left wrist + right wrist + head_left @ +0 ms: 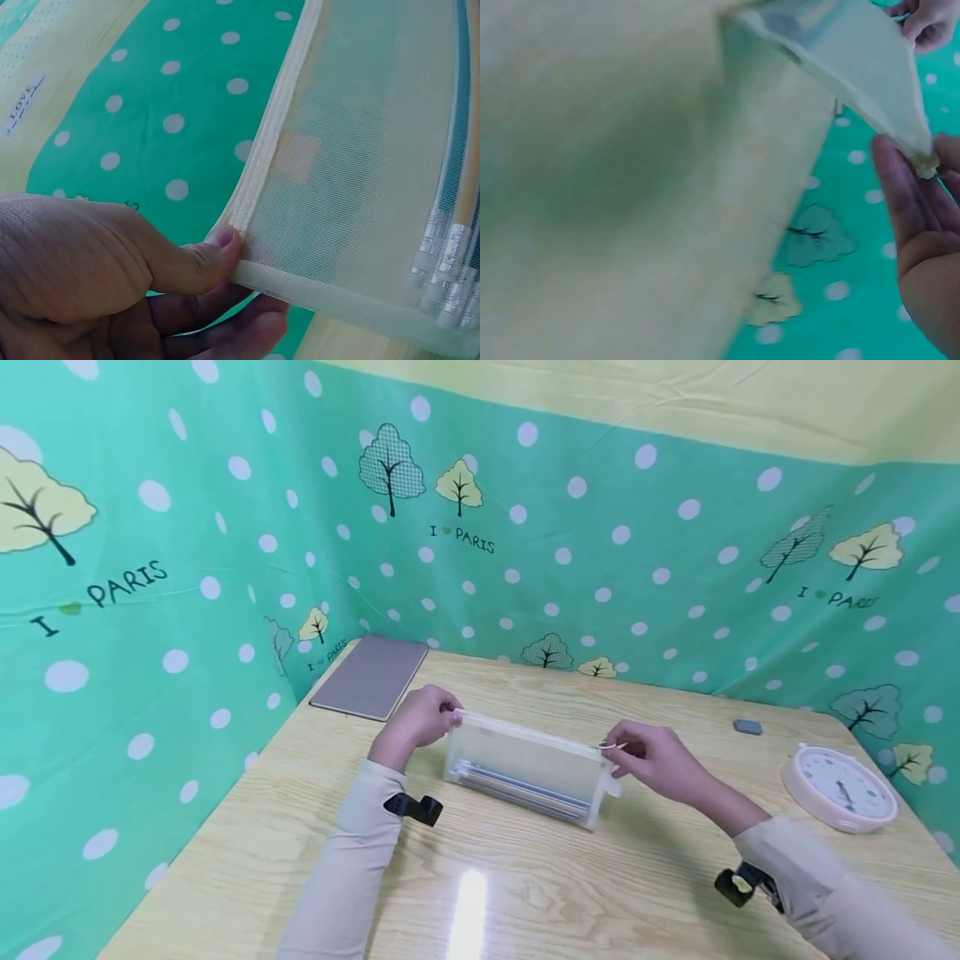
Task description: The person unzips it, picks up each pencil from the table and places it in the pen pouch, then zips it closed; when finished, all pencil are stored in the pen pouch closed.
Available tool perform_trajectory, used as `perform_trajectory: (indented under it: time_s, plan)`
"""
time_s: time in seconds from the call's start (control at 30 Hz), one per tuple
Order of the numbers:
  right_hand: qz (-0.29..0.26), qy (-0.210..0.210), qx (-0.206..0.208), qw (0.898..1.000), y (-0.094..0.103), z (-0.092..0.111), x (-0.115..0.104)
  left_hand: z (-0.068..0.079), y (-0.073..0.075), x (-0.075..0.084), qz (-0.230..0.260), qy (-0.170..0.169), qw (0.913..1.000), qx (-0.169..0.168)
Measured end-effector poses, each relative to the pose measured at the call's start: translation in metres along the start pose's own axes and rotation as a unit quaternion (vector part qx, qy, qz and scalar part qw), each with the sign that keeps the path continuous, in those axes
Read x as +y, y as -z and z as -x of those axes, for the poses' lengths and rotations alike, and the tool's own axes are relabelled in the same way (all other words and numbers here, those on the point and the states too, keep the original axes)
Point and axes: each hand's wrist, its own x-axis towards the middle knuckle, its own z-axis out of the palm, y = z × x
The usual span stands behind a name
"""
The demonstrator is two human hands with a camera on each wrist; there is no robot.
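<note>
A translucent white mesh pencil case stands on its long edge, zipper edge uppermost, above the middle of the table. Several pencils lie along its bottom; their silvery ends and erasers show through the mesh in the left wrist view. My left hand pinches the upper left corner, thumb on the near face by the zipper's end. At the opposite upper corner, my right hand holds the zipper end between thumb and fingers. In the right wrist view, that hand is partly cut off by the frame.
A grey notebook lies at the back left of the wooden table. At the right are a small grey-blue block and a round pink-and-white clock. A green dotted cloth hangs behind and along the left.
</note>
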Motion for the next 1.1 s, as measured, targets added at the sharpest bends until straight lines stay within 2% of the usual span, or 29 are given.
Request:
perform_trajectory:
  time_s: [0.07, 0.17, 0.3, 0.5, 0.73, 0.87, 1.1]
  plan:
    - [-0.052, -0.026, 0.028, 0.998, -0.003, 0.011, 0.009, 0.0, -0.001, 0.001, 0.016, 0.012, 0.9997, -0.014]
    - [-0.12, -0.061, 0.054, 0.99, -0.007, 0.025, 0.018, -0.002, -0.003, 0.003, 0.046, 0.024, 0.9977, -0.043]
    - [-0.195, -0.097, 0.065, 0.974, -0.009, 0.039, 0.026, -0.003, -0.008, 0.004, 0.077, 0.034, 0.9939, -0.072]
    - [-0.283, -0.123, 0.068, 0.949, -0.006, 0.053, 0.035, -0.003, -0.014, 0.006, 0.087, 0.051, 0.9891, -0.107]
    - [-0.314, -0.138, 0.051, 0.938, -0.001, 0.067, 0.041, -0.003, -0.018, 0.01, 0.081, 0.047, 0.9844, -0.148]
    - [-0.31, -0.159, 0.05, 0.936, -0.002, 0.064, 0.042, -0.001, -0.019, 0.008, 0.068, 0.051, 0.9829, -0.164]
    - [-0.292, -0.207, 0.041, 0.933, -0.009, 0.053, 0.042, 0.006, -0.022, 0.001, 0.078, 0.076, 0.9822, -0.153]
